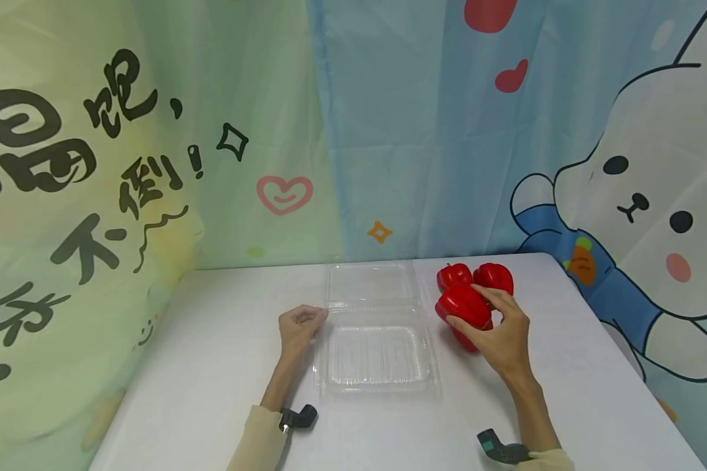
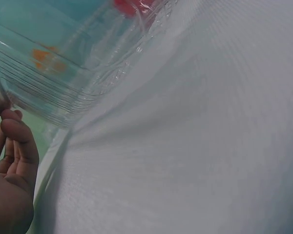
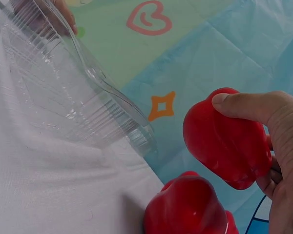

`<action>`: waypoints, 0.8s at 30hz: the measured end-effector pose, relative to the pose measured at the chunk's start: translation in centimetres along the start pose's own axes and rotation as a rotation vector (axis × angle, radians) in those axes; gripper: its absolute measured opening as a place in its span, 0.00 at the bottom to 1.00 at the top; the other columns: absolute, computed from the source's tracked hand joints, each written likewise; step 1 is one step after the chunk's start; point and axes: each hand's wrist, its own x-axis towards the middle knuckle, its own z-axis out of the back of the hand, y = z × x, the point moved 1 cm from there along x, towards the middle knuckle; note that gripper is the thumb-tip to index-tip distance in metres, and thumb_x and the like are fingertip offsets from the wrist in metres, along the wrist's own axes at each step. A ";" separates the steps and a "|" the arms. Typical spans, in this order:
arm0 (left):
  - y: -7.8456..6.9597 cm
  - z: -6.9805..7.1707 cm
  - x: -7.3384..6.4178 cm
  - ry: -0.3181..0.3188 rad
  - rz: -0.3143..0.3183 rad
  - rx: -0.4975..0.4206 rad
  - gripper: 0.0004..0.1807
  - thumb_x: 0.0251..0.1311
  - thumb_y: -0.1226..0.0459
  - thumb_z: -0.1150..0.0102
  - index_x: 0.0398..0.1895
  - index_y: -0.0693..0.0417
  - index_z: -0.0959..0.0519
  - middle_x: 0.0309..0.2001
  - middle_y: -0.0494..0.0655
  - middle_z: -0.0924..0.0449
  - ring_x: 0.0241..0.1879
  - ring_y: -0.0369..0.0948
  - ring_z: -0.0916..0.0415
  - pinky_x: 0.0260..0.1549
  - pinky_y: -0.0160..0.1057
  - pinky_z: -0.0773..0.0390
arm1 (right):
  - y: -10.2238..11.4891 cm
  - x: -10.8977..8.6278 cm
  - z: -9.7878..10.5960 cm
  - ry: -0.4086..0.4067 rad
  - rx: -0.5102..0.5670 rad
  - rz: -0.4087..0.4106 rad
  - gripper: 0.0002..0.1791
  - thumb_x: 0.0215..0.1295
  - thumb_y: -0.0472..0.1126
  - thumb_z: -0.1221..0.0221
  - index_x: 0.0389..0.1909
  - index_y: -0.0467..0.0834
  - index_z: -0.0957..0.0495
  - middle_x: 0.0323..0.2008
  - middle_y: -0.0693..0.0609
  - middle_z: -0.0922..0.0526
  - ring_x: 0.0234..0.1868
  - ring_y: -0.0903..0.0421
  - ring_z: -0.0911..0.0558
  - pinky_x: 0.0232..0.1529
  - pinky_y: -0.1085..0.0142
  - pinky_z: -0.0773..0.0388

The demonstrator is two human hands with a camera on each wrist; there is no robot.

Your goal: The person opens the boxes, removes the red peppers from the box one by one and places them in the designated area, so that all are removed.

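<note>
My right hand [image 1: 503, 330] grips a red bell pepper [image 1: 463, 305] between thumb and fingers; the right wrist view shows this pepper [image 3: 224, 136] held up off the table. Two more red bell peppers, a left one [image 1: 453, 275] and a right one [image 1: 495, 277], sit just behind it. Another pepper [image 1: 467, 340] shows partly beneath the held one. A clear plastic clamshell box [image 1: 380, 356] lies unfolded at mid-table, its lid [image 1: 372, 282] laid back. With thumb and fingertips my left hand [image 1: 299, 327] pinches the box's left edge, seen close up in the left wrist view [image 2: 14, 161].
The box and peppers stand on a table with a white cloth [image 1: 224, 366]. Behind the table hangs a printed curtain [image 1: 389, 131], close to its back edge. Each wrist wears a dark camera mount, such as the left mount [image 1: 299, 417].
</note>
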 end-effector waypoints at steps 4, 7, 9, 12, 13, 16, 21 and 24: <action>-0.1 0.0 -0.1 0.005 -0.004 0.001 0.10 0.61 0.67 0.24 0.39 0.68 0.11 0.26 0.59 0.10 0.21 0.37 0.23 0.23 0.30 0.26 | -0.1 0.0 0.1 -0.018 -0.003 -0.010 0.43 0.50 0.36 0.17 0.71 0.45 0.19 0.67 0.44 0.16 0.66 0.54 0.23 0.58 0.76 0.22; -0.1 0.0 -0.1 0.014 -0.010 -0.014 0.09 0.61 0.68 0.24 0.38 0.68 0.11 0.26 0.61 0.11 0.21 0.38 0.23 0.22 0.30 0.26 | -0.1 0.0 0.1 -0.037 -0.005 -0.015 0.43 0.51 0.36 0.17 0.71 0.45 0.19 0.67 0.44 0.16 0.66 0.56 0.23 0.58 0.78 0.23; 0.0 0.0 0.0 0.016 -0.015 -0.023 0.09 0.61 0.68 0.25 0.38 0.69 0.11 0.26 0.61 0.11 0.21 0.38 0.23 0.22 0.30 0.26 | -0.1 0.0 0.2 -0.048 -0.007 -0.019 0.42 0.51 0.36 0.17 0.71 0.45 0.19 0.67 0.44 0.16 0.66 0.58 0.24 0.58 0.78 0.23; 0.0 0.0 0.1 0.016 -0.022 -0.026 0.08 0.61 0.69 0.25 0.37 0.68 0.11 0.26 0.62 0.11 0.20 0.37 0.23 0.22 0.29 0.27 | -0.2 0.0 0.3 -0.062 -0.010 -0.026 0.42 0.51 0.36 0.17 0.71 0.45 0.19 0.67 0.45 0.16 0.65 0.59 0.24 0.56 0.82 0.26; -0.1 0.0 0.1 0.015 -0.027 -0.022 0.08 0.61 0.69 0.25 0.37 0.68 0.11 0.26 0.62 0.11 0.20 0.37 0.23 0.22 0.29 0.27 | -0.2 0.0 0.3 -0.065 -0.011 -0.029 0.42 0.51 0.36 0.17 0.71 0.45 0.19 0.67 0.45 0.16 0.65 0.59 0.24 0.57 0.80 0.25; -0.1 0.0 0.1 0.010 -0.029 -0.014 0.08 0.61 0.69 0.25 0.37 0.68 0.11 0.26 0.62 0.11 0.20 0.38 0.23 0.22 0.30 0.26 | -0.3 0.0 0.3 -0.073 -0.014 -0.038 0.42 0.51 0.36 0.17 0.71 0.46 0.19 0.67 0.45 0.16 0.66 0.58 0.24 0.58 0.77 0.23; -0.1 0.0 0.0 0.008 -0.014 -0.019 0.09 0.61 0.68 0.24 0.37 0.68 0.11 0.28 0.62 0.10 0.21 0.38 0.23 0.22 0.30 0.26 | -0.4 -0.1 0.4 -0.093 -0.017 -0.069 0.42 0.52 0.37 0.17 0.71 0.45 0.19 0.68 0.45 0.17 0.65 0.59 0.24 0.57 0.81 0.25; 0.0 0.0 0.0 0.005 -0.010 -0.021 0.09 0.61 0.68 0.24 0.38 0.68 0.11 0.28 0.61 0.10 0.22 0.37 0.22 0.22 0.30 0.25 | -0.4 -0.3 0.4 -0.110 -0.014 -0.090 0.42 0.53 0.38 0.17 0.71 0.46 0.19 0.68 0.46 0.17 0.66 0.59 0.24 0.56 0.81 0.25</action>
